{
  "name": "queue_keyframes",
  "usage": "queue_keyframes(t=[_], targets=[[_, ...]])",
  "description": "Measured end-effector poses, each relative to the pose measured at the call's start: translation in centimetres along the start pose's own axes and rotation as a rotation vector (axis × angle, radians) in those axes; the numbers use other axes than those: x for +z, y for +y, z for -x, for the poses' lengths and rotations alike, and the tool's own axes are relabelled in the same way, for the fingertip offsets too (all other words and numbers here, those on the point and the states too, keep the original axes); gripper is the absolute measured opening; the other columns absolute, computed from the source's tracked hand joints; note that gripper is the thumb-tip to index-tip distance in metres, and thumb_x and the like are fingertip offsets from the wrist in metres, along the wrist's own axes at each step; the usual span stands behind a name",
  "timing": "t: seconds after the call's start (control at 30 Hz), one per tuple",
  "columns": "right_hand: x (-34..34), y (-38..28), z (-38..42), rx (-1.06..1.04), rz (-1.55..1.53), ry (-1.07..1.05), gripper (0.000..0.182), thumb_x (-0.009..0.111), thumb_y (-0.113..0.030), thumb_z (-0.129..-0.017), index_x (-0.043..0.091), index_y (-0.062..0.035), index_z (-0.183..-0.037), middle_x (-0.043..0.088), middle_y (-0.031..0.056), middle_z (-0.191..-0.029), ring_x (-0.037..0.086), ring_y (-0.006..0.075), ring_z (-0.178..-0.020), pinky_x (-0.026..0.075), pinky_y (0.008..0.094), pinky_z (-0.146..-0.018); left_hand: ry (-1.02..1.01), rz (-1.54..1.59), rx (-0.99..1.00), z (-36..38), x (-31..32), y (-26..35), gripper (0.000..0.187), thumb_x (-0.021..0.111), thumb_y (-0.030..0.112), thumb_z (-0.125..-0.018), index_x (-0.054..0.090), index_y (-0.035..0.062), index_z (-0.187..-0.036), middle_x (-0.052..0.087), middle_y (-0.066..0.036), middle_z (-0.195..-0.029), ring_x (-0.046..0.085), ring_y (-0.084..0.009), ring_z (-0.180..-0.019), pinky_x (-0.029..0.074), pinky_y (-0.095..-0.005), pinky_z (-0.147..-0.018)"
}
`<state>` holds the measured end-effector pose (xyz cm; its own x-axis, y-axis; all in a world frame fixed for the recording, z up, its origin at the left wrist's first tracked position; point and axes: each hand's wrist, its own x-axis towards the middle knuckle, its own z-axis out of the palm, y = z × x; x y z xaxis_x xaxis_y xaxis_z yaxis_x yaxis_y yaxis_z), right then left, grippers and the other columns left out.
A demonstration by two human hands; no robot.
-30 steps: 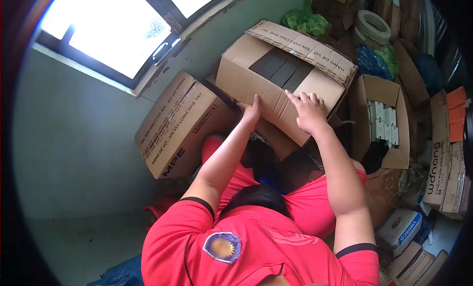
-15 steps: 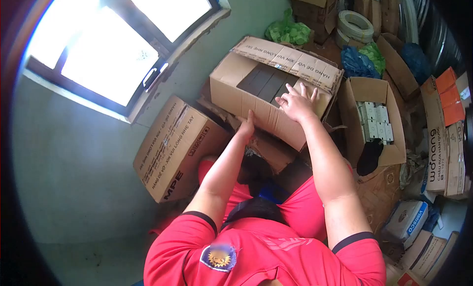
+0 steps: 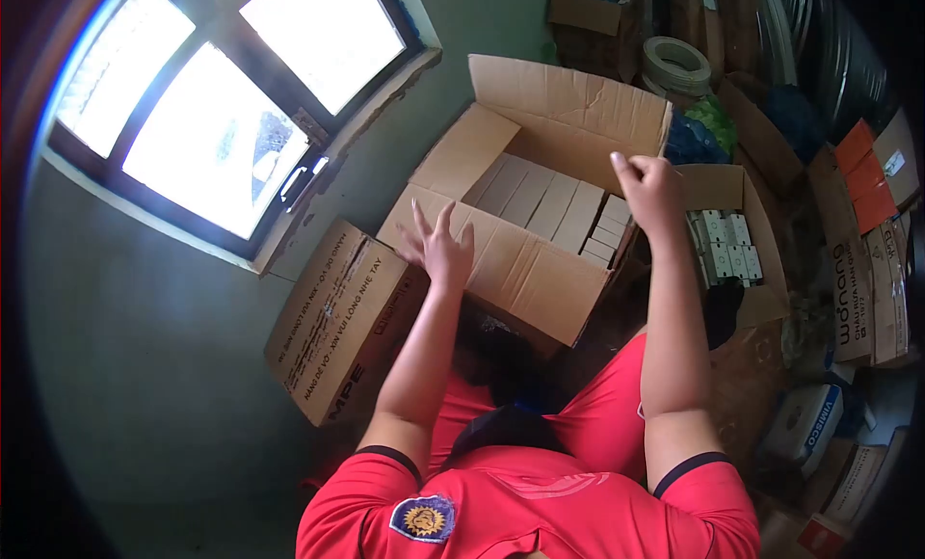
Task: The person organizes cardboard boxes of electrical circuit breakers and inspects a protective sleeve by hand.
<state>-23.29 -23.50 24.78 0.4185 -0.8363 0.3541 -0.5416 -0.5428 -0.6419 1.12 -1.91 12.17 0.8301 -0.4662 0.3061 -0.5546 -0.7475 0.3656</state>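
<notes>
A large cardboard box (image 3: 525,260) stands before me with its flaps folded out. Inside it, several long grey-brown cartons (image 3: 540,207) lie side by side, with a stack of smaller ones (image 3: 605,233) at the right end. My left hand (image 3: 443,255) is over the box's front left flap, fingers spread, holding nothing. My right hand (image 3: 657,195) is at the right back corner of the box, next to the raised back flap (image 3: 578,96). Its fingers are curled and the thumb points up; what they may grip is hidden.
A closed MPE carton (image 3: 337,318) leans by the wall on the left, below a window (image 3: 289,106). To the right, an open box (image 3: 771,304) holds white switch-like pieces (image 3: 727,243), with a black cloth item (image 3: 723,313) at its edge. Cable coils (image 3: 676,66) sit behind.
The big box's flaps have swung open, uncovering the cartons inside. My left hand has risen and moved left off the front side; my right hand has moved right and its fingers have curled.
</notes>
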Motion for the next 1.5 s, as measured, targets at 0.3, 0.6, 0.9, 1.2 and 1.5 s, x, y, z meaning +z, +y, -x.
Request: queue_keyframes(t=[0.3, 0.6, 0.9, 1.2, 1.5], targets=[[1.6, 14.7, 2.9, 0.384, -0.071, -0.624, 0.080, 0.064, -0.057, -0.093, 0.040, -0.0053, -0.149, 0.051, 0.0267, -0.146, 0.050, 0.0383, -0.136, 0.038, 0.0443, -0.113, -0.449, -0.347, 0.001, -11.9, 2.3, 5.4, 0.093, 0.079, 0.034, -0.078, 0.030, 0.0378, -0.157, 0.016, -0.013, -0.169, 0.011, -0.0508, -0.152, 0.016, -0.0665, -0.120], [4.5, 14.0, 0.5, 0.290, 0.127, -0.266, 0.078, 0.077, -0.054, -0.080, 0.057, -0.0061, -0.138, 0.067, 0.0182, -0.114, 0.063, 0.0360, -0.112, 0.049, 0.0460, -0.099, -0.560, -0.246, 0.262, -19.3, 3.1, 2.3, 0.067, 0.059, 0.022, -0.085, 0.047, 0.0340, -0.150, 0.056, -0.017, -0.145, 0.055, -0.0388, -0.131, 0.047, -0.0459, -0.106], [8.9, 11.9, -2.0, 0.139, 0.140, -0.068, 0.088, 0.071, -0.047, -0.087, 0.020, -0.0416, -0.160, 0.028, 0.0066, -0.165, 0.035, 0.0419, -0.144, 0.029, 0.0661, -0.112, -0.074, -0.219, 0.017, -26.4, -3.8, -0.4, 0.069, 0.068, 0.020, -0.082, 0.049, 0.0321, -0.148, 0.059, -0.008, -0.142, 0.059, -0.0299, -0.128, 0.046, -0.0431, -0.109], [11.1, 11.9, -5.6, 0.389, 0.347, -0.180, 0.099, 0.074, -0.035, -0.084, 0.011, -0.0432, -0.160, 0.010, -0.0006, -0.171, 0.029, 0.0466, -0.146, 0.041, 0.0663, -0.107, -0.269, -0.350, 0.085, -21.7, 6.6, -3.0, 0.065, 0.059, 0.035, -0.092, 0.038, 0.0342, -0.154, 0.049, -0.017, -0.149, 0.051, -0.0394, -0.134, 0.044, -0.0502, -0.108], [12.9, 16.0, -10.1, 0.299, 0.498, -0.105, 0.068, 0.076, -0.036, -0.083, 0.050, -0.0252, -0.145, 0.048, 0.0091, -0.151, 0.051, 0.0305, -0.134, 0.046, 0.0505, -0.105, -0.383, -0.275, 0.123, -23.9, 7.2, -5.0, 0.031, 0.062, 0.032, -0.090, 0.067, 0.0150, -0.115, 0.071, -0.016, -0.117, 0.066, -0.0375, -0.112, 0.053, -0.0496, -0.091]])
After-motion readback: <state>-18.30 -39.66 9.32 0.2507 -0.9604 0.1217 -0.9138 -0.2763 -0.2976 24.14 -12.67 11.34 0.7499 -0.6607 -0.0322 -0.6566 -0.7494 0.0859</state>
